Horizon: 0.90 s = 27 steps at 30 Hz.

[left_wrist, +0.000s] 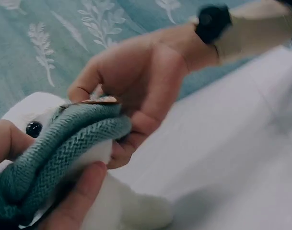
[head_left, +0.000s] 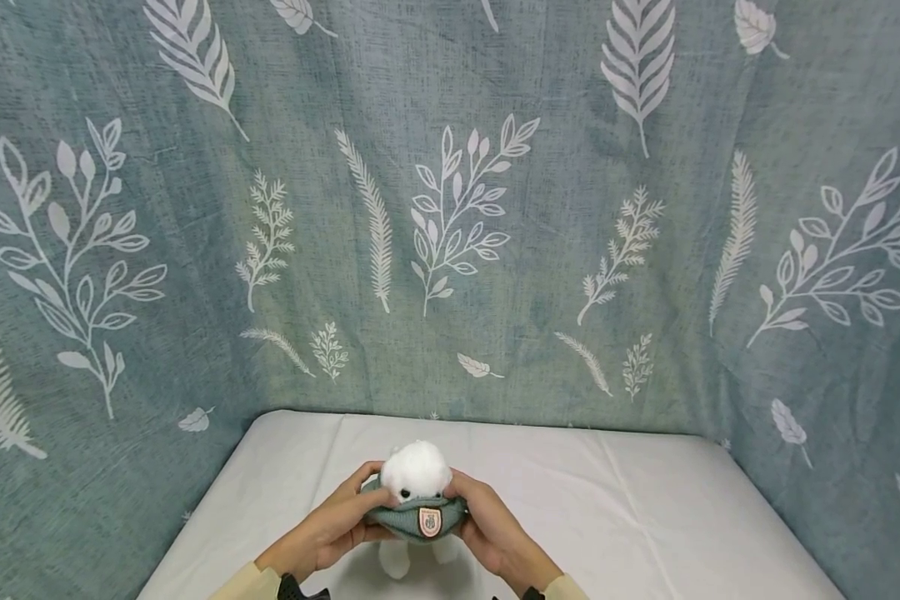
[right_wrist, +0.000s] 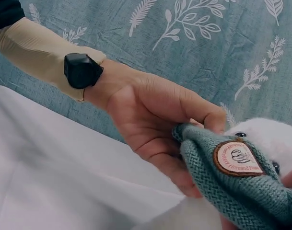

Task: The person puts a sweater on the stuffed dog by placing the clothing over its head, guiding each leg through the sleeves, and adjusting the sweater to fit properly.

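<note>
A white plush toy [head_left: 417, 468] with small black eyes stands upright on the white surface, its feet below a teal knitted piece [head_left: 397, 525]. The knit wraps round the toy just under the eyes and bears a shield-shaped patch [head_left: 430, 522] at its front. My left hand [head_left: 348, 512] grips one side of the knit, thumb near the toy's face. On the opposite side my right hand [head_left: 491, 525] grips the knit, thumb over its upper edge. In the left wrist view the knit [left_wrist: 64, 139] shows thick folds. The toy's body is mostly hidden.
The white-covered surface [head_left: 622, 500] extends around the toy. Teal-green fabric with white leaf prints [head_left: 532, 350] hangs behind and along both sides. Dark wrist devices [right_wrist: 82, 70] sit on the forearms over beige sleeves.
</note>
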Motion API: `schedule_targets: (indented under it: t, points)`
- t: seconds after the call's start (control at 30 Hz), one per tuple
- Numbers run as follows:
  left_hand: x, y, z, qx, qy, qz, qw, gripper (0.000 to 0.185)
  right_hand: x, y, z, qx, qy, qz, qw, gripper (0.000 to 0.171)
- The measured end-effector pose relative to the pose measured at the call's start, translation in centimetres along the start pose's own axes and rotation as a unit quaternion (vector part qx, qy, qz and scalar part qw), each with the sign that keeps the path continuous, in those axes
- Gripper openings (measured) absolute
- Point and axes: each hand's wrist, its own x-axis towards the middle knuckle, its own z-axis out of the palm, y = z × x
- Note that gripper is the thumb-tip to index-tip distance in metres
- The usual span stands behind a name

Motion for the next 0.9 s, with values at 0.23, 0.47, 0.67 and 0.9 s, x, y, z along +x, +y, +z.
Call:
schedule_targets:
  t: [0.23, 0.47, 0.67, 0.9]
  points:
    - [-0.02, -0.31, -0.03, -0.038, -0.011, 0.007, 0.9992, 0.072, 0.07, 0.27, 0.22, -0.004, 0.008, -0.002, 1.0, 0.073]
    - [0.04, -0.15, 0.08, -0.041, 0.01, -0.003, 0.9991, 0.068, 0.19, 0.39, 0.16, -0.004, 0.017, 0.005, 1.0, 0.064]
    - [0.2, -0.3, 0.16, -0.037, 0.025, -0.012, 0.999, 0.048, 0.37, 0.37, 0.06, 0.017, 0.02, 0.024, 0.999, 0.065]
    - [0.1, -0.49, 0.12, -0.016, 0.005, -0.023, 0.9996, 0.057, -0.01, 0.05, -0.05, 0.028, -0.038, 0.037, 0.998, 0.072]
